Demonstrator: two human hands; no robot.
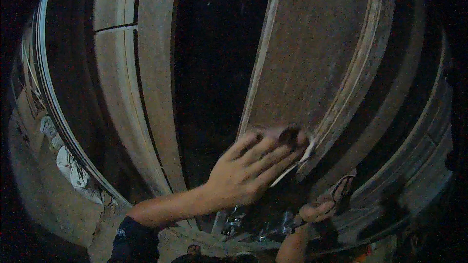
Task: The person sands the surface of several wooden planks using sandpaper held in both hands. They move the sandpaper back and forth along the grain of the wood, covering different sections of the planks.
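Note:
My left arm comes in from the lower left in a dark sleeve. My left hand lies with its back showing and its fingers stretched out across the near end of a long brown panel with pale edges. Its fingertips are blurred beside a small dark patch. A thin whitish strip shows just past them, at the panel's right edge. Lower right, my right hand is turned up with its fingers bent. A thin, dark-edged shape shows at its fingers; its kind is too dim to make out.
Long pale beams run away on the left, beyond a black gap. More dark bands curve along the right. Whitish crumpled bundles lie on the ground at far left. Small shiny metal parts show below my left hand. Light is very low.

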